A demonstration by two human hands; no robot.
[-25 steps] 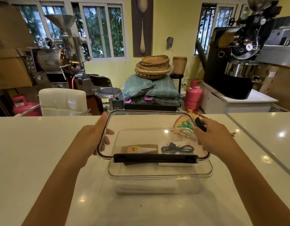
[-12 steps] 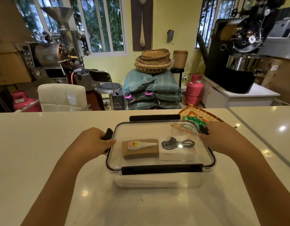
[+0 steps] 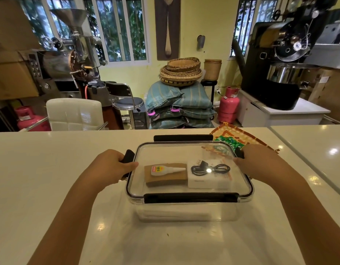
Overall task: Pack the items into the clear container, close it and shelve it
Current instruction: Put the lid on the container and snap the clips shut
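Note:
The clear container (image 3: pixel 186 213) stands on the white counter with its clear lid (image 3: pixel 165 152) lying flat on top. Black latches run along the lid's front, back and both short sides. Inside lie a glue bottle (image 3: pixel 166 169) on a brown pad (image 3: pixel 165 178) and a black cable (image 3: pixel 211 169) on a white box (image 3: pixel 207 181). My left hand (image 3: pixel 111 166) grips the left side latch with curled fingers. My right hand (image 3: pixel 259 161) covers the right side latch, fingers bent over the lid's edge.
A woven orange and green mat (image 3: pixel 240 137) lies on the counter (image 3: pixel 50 169) behind the container's right corner. A second counter section (image 3: pixel 318 142) meets it at the right. Beyond the far edge are a white chair (image 3: pixel 73 113), stool, sacks and roasting machines.
The lid, held tilted above the container a second ago, has come down flat onto it. Both hands have shifted to the side latches and stayed there.

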